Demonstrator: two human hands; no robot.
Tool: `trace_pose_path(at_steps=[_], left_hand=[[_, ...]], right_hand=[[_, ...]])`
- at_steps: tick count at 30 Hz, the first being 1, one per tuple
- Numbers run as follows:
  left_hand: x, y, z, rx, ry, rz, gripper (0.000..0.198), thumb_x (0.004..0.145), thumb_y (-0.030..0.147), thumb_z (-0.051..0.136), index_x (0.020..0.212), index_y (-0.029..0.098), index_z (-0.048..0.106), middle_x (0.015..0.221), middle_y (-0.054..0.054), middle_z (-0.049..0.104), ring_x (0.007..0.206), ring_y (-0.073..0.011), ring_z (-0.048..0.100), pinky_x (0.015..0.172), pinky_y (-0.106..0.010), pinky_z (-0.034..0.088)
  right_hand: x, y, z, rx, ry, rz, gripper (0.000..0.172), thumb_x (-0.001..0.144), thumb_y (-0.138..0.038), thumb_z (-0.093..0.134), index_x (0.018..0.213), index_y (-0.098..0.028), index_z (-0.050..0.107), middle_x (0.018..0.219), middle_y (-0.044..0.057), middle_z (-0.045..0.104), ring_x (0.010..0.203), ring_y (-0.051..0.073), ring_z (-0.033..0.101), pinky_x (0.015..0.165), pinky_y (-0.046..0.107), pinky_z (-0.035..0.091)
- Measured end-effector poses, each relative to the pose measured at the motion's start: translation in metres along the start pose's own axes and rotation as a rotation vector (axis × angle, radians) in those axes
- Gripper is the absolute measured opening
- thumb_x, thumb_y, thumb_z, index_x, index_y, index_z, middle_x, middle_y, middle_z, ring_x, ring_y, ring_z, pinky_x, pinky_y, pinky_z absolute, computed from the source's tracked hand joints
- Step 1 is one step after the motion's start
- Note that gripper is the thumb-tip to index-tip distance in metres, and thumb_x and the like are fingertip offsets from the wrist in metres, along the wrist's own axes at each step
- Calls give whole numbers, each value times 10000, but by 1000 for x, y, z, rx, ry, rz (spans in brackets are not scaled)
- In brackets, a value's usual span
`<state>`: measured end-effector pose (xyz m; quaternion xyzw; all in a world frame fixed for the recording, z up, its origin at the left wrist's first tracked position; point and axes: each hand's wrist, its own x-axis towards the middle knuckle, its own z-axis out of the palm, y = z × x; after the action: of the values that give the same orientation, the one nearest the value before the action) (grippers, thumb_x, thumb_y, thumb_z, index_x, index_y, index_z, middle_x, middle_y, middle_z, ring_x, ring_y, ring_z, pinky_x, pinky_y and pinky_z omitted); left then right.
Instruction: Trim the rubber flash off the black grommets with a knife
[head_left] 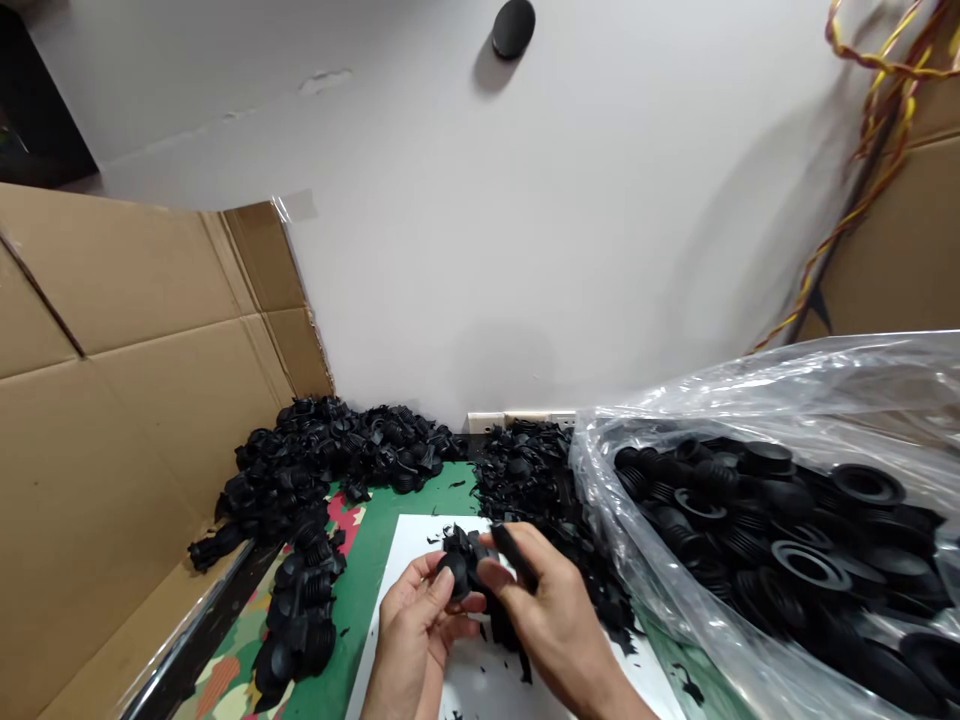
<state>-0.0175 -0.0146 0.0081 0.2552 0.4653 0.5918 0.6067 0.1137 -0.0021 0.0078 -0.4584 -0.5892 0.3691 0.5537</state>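
My left hand [420, 625] is closed, pinching a black rubber part [455, 572] with a rounded end between thumb and fingers. Close beside it, my right hand [551, 620] grips a slim dark tool with a black handle [514, 555]; its working end is hidden by the fingers and the black rubber. Both hands are over a white board [405, 545], where black scraps [510, 640] lie below and between them. Left of the board runs a row of black ribbed rubber parts [300, 610].
A large pile of black rubber parts [330, 450] lies at the back left by a cardboard wall [150, 330]. Black trimmings [525, 460] are heaped behind the board. On the right, a clear plastic bag [622, 540] holds many black ribbed parts. A green surface [435, 490] lies underneath.
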Motion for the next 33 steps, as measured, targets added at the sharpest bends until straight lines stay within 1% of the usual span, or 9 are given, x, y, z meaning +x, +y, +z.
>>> trace_pose_path(at_steps=[2, 5, 10, 13, 16, 20, 24, 28, 33], left_hand=[[-2, -1, 3, -56, -27, -18, 207, 648, 171, 768, 817, 103, 671, 685, -60, 700, 562, -141, 641, 472, -216, 514], [-4, -2, 7, -119, -65, -53, 157, 660, 169, 755, 772, 103, 667, 697, -54, 699, 590, -140, 636, 488, -222, 513], [-4, -4, 17, -83, -5, -78, 173, 628, 131, 756, 734, 130, 619, 633, -27, 669, 486, -117, 585, 322, -162, 367], [-5, -5, 25, -92, 50, -59, 220, 599, 71, 742, 774, 136, 625, 560, -6, 643, 417, -93, 540, 328, -158, 368], [-11, -8, 25, -39, 34, -11, 270, 551, 83, 769, 799, 115, 668, 571, -5, 648, 376, -69, 515, 326, -155, 374], [-21, -13, 9, 98, -114, -18, 290, 479, 173, 842, 720, 99, 701, 430, 49, 544, 269, -58, 449, 266, -155, 315], [-18, -9, -4, 0, -72, -25, 331, 531, 211, 842, 818, 125, 701, 553, 24, 599, 406, -78, 543, 373, -172, 422], [-9, -1, -8, -75, -139, -32, 368, 587, 201, 819, 912, 116, 668, 657, -9, 617, 521, -100, 571, 449, -191, 440], [-4, -6, -12, -77, -168, -37, 450, 564, 200, 839, 956, 145, 626, 569, 15, 592, 494, -97, 543, 439, -177, 411]], right_hand=[[-3, 0, 8, 10, -7, -67, 147, 694, -162, 536, 780, -204, 649, 853, 56, 657, 762, 206, 617, 677, 272, 482], [-4, 7, 15, -3, 50, -100, 127, 690, -112, 520, 651, -207, 595, 727, 22, 609, 673, 174, 581, 611, 239, 455], [-4, 12, 15, -68, 197, -106, 253, 765, -223, 517, 533, -226, 417, 593, -24, 470, 539, 139, 467, 487, 216, 380], [-3, 12, 16, -189, 242, -125, 251, 800, -265, 441, 557, -238, 382, 578, -23, 465, 512, 139, 445, 468, 222, 367], [3, 18, 9, -291, 211, -132, 233, 784, -272, 393, 554, -245, 371, 548, -16, 477, 492, 146, 454, 469, 233, 366], [23, 35, -18, -377, 254, -45, 202, 756, -306, 415, 564, -253, 381, 506, -10, 470, 467, 168, 439, 476, 267, 327], [32, 45, -34, -433, 241, 6, 188, 747, -323, 448, 581, -252, 398, 539, -2, 489, 488, 179, 433, 493, 280, 288], [26, 41, -31, -409, 129, -19, 197, 770, -342, 453, 607, -237, 486, 589, 17, 563, 533, 193, 509, 511, 285, 353], [17, 21, -27, -247, 84, -51, 193, 764, -292, 479, 854, -207, 628, 871, 62, 665, 810, 224, 616, 720, 316, 464]])
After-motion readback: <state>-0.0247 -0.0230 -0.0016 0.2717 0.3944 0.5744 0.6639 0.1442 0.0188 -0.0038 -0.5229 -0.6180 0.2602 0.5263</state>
